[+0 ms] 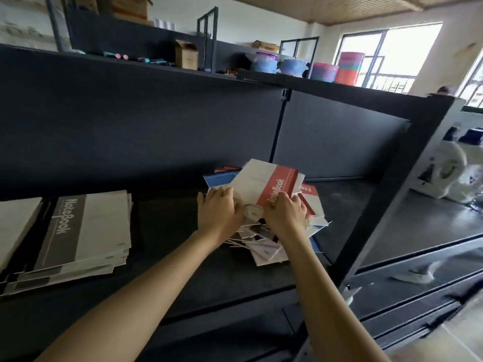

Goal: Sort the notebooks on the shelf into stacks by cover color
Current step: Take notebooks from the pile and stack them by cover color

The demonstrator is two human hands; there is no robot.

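2 bare forearms (146, 283) reach in from the lower edge, over the front lip of the dark shelf (183, 257). The left hand (218, 214) has its fingers curled onto the near left edge of a red-banded notebook (264, 182), and the right hand (286, 214) pinches the near edge at the red "NoteBook" band, fingers on top. Between the 2 hands a white cover corner (252, 212) looks bent or rolled up; I cannot tell which notebook it belongs to.

The notebook is tipped up, far edge raised, on top of the mixed pile (264, 246). A 2-handed hold at the near edge probably serves to peel this 1 cover free without dragging its neighbours. The pile fans out unevenly, with a blue notebook (219, 180) sticking out behind at the left and another red-banded cover at the right, so it could slide if pulled carelessly.

Well apart to the left on the same shelf lies a stack of grey-banded notebooks (86, 231), a colour group that looks already gathered. No red stack shows yet, and the bare shelf between seems the likely place for 1. A dark upright post (392, 184) closes the bay at the right.
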